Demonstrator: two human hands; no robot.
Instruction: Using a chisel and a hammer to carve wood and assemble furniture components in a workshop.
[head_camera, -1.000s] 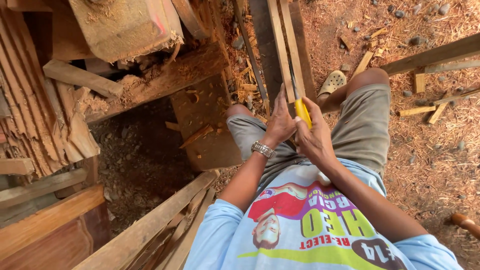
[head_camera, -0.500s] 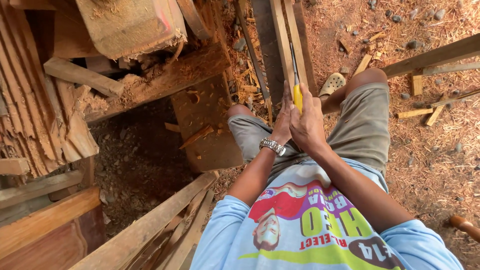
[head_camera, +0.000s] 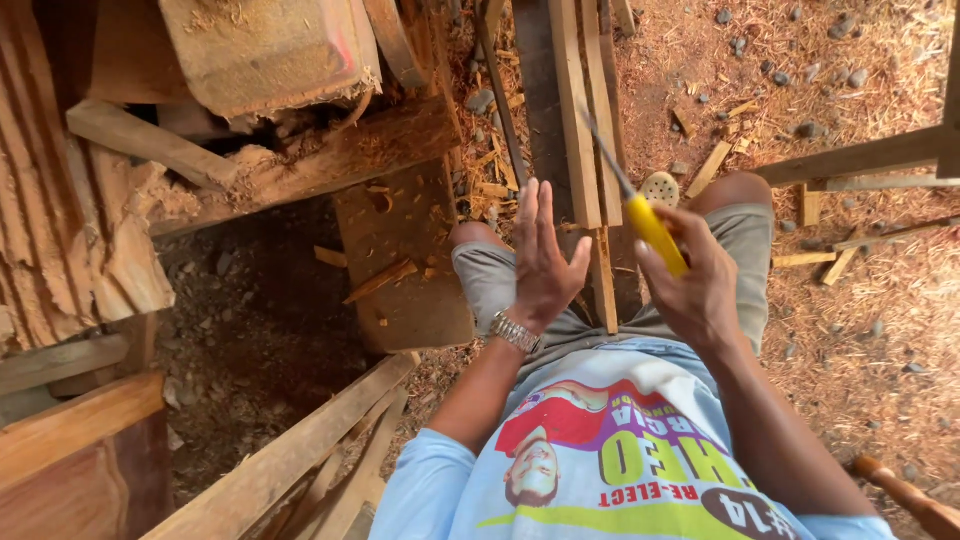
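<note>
While the left hand stands open-fingered at centre frame, the right hand grips a yellow-handled tool just beside it, blade slanting toward upper left.

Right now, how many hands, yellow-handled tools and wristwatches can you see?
Hands: 2, the left hand open and the right hand holding the tool
Yellow-handled tool: 1
Wristwatch: 1, on the left wrist
Total: 4
</note>
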